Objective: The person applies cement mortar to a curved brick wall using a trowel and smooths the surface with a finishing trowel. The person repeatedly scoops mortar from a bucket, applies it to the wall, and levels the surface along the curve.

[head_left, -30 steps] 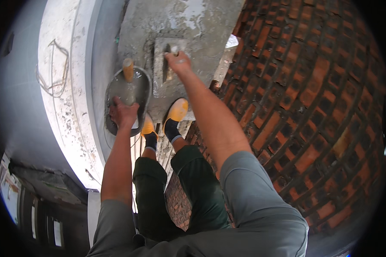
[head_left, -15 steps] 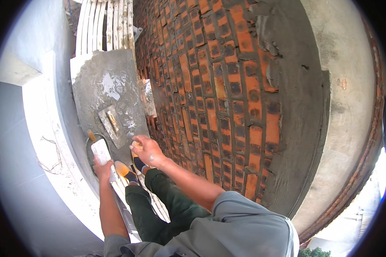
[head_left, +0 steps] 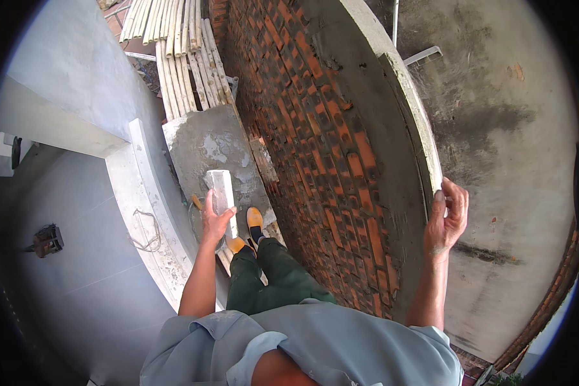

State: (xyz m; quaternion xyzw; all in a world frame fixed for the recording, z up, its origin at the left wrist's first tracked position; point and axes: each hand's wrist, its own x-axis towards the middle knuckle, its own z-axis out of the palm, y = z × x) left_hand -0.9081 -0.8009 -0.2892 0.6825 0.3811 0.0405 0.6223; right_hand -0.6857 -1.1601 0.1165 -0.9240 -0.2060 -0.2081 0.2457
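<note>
My left hand is closed around a pale rectangular bar, held upright in front of the mortar board. The board is grey, wet and smeared with mortar. Over on the right, my right hand has its fingers curled at the pale top edge of the wall, thumb on the near side. Below that edge runs a band of grey mortar, then the bare red brickwork. I cannot make out the trowel on the board now.
Bamboo poles form a walkway beyond the board. A white ledge with a loop of wire lies at left. My yellow-toed shoes stand beside the board. A pale bracket sticks out beyond the wall.
My right hand has left the area by my shoes and moved far right to the wall's top edge. My left hand has raised the bar. The view has shifted.
</note>
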